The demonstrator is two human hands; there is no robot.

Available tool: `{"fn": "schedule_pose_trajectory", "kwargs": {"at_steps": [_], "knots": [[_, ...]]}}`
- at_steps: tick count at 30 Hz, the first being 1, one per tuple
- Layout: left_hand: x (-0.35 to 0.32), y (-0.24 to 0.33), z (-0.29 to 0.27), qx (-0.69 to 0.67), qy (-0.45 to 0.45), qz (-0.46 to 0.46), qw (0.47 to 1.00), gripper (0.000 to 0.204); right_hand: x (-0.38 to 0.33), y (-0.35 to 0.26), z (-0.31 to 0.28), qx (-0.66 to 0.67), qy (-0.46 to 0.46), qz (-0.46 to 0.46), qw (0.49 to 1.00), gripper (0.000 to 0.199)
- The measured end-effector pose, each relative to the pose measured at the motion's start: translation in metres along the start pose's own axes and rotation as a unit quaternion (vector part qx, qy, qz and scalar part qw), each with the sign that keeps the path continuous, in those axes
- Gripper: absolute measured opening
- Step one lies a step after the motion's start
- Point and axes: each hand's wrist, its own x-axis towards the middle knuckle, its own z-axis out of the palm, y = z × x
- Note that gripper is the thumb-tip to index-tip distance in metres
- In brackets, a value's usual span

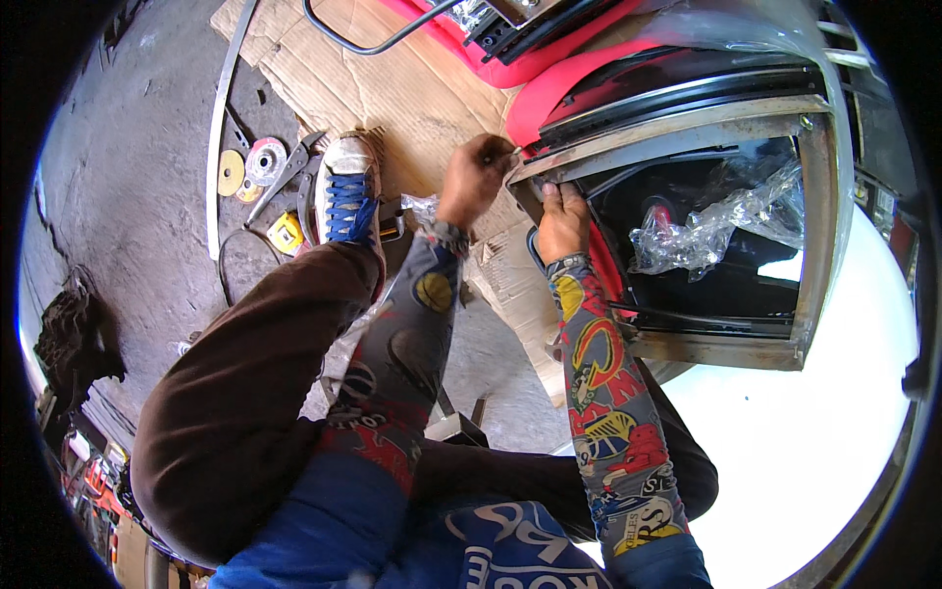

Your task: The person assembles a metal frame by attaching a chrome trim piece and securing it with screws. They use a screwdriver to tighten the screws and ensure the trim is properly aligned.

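My left hand [474, 179] is closed in a fist at the near left corner of a rusty metal frame [687, 133], apparently gripping a small tool or fastener that I cannot make out. Just beside it, my right hand [561, 221] grips the same corner of the frame from below. Both forearms wear colourful printed sleeves. The frame surrounds a dark opening holding crumpled clear plastic wrap [721, 226] and black rubber trim [677, 83]. A red panel [549, 93] lies behind the frame.
Flattened cardboard [392, 88] covers the concrete floor under the work. My blue-laced shoe [346, 191] rests beside pliers [285, 177], grinding discs [250, 167] and a yellow tape measure [286, 234]. A long metal strip [224, 108] and a black cable [378, 44] lie nearby.
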Motion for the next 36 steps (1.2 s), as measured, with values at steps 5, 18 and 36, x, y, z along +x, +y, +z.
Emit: {"fn": "schedule_pose_trajectory", "kwargs": {"at_steps": [5, 18, 36], "knots": [[0.034, 0.010, -0.017, 0.088, -0.163, 0.018, 0.982, 0.015, 0.001, 0.003, -0.007, -0.044, -0.017, 0.013, 0.999, 0.036], [0.030, 0.016, -0.016, 0.004, -0.203, -0.022, 0.979, 0.014, 0.005, 0.032, -0.005, 0.098, -0.060, 0.036, 0.993, 0.042], [0.008, -0.016, 0.015, -0.359, -0.168, -0.215, 0.893, 0.030, 0.002, -0.001, -0.002, -0.049, -0.004, 0.013, 0.999, 0.036]]}}
